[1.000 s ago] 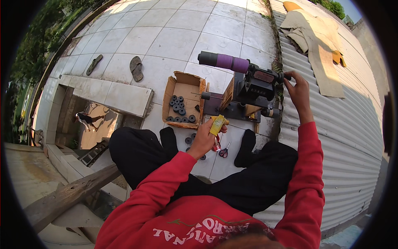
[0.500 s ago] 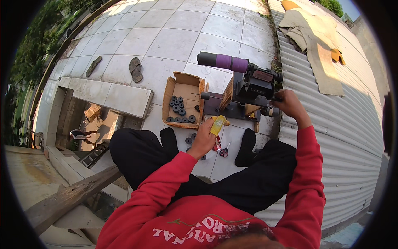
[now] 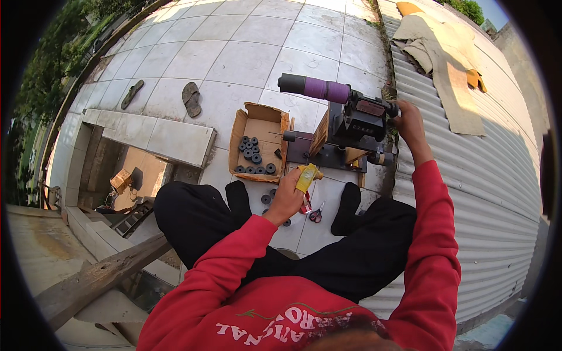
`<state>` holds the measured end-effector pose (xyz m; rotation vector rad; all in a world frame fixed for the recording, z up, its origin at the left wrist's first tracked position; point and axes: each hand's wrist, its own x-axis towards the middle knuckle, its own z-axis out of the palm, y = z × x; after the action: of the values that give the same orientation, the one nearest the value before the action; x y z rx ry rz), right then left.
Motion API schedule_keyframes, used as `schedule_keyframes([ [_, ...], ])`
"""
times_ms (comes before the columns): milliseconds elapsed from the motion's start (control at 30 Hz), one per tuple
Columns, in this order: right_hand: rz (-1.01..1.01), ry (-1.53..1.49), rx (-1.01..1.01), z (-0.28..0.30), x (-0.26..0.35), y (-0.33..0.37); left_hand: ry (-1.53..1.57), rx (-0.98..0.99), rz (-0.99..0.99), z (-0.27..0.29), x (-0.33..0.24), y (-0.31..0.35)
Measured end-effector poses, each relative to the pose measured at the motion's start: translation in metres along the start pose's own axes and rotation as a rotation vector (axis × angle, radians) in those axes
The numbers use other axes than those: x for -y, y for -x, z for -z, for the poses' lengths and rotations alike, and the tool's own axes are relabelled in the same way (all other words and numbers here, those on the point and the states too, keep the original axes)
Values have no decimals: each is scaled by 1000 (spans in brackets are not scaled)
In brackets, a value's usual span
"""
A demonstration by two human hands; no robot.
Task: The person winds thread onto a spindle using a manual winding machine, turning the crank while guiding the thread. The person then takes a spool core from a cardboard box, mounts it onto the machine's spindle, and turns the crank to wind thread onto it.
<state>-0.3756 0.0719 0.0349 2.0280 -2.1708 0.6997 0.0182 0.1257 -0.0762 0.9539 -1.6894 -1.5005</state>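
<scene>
In front of me stands a black winding machine (image 3: 366,120) with a counter on it. A purple roll with a dark end (image 3: 328,89) sticks out to its left. My right hand (image 3: 408,121) is closed at the machine's right side, seemingly around its crank handle, which the fingers mostly hide. My left hand (image 3: 287,193) grips a crumpled yellow wrapper-like piece (image 3: 307,177) just below the machine's base. Left of the machine, an open cardboard box (image 3: 239,131) contains several black ring-shaped spools (image 3: 256,158).
Scissors (image 3: 317,214) lie on the tiles between my feet, beside a red item (image 3: 306,203). More black spools (image 3: 266,199) sit near my left hand. Two sandals (image 3: 191,99) lie farther off. An opening (image 3: 140,169) drops away at left; corrugated roofing (image 3: 462,193) borders the right.
My right hand has moved up and away along the machine's right side. The left hand has stayed put. A person seen in the opening at left is gone from view.
</scene>
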Motion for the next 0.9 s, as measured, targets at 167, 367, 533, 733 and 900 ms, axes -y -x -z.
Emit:
schedule_keyframes([
  [167,22,48,416,-1,12,17,5,62,15,4,1,-1],
  [367,-86,-108,539,35,34,38,27,63,47,4,-12,1],
  [533,-146,-276,238,63,53,40,146,41,99,2,0,2],
  [733,-19,-155,-44,40,22,11,34,30,110,6,-16,2],
  [900,9,-10,16,4,-2,-4,74,55,157,7,-19,2],
])
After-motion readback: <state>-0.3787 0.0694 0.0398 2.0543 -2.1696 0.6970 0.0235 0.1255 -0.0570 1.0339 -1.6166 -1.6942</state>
